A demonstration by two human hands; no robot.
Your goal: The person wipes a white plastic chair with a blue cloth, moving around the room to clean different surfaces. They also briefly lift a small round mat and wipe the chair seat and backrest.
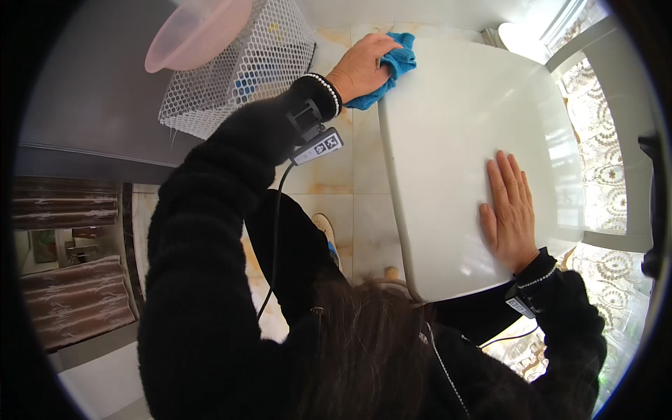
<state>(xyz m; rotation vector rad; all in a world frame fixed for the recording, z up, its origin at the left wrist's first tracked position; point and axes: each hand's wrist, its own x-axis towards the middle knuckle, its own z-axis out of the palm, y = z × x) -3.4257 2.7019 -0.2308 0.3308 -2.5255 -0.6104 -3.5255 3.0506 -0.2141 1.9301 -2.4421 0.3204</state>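
Cloth: the blue cloth (392, 70) is soft and light, bunched at the far corner of the white tabletop (455, 126); it is easy to grasp anywhere.
Left hand: the left hand (360, 66) is closed over the cloth and presses it on the edge.
Right hand: the right hand (509, 210) lies open and flat on the tabletop.
Surface: glossy, probably slippery.
Room: tiled floor (350, 182) beside the left edge; a white mesh basket (245, 63) with a pink bowl (196, 31) stands near.

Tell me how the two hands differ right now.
The left hand is curled over a blue cloth at the white tabletop's far edge; the right hand holds nothing. The left fingers are bent, while the right lies flat, palm down, on the top. Both wear black sleeves with beaded cuffs.
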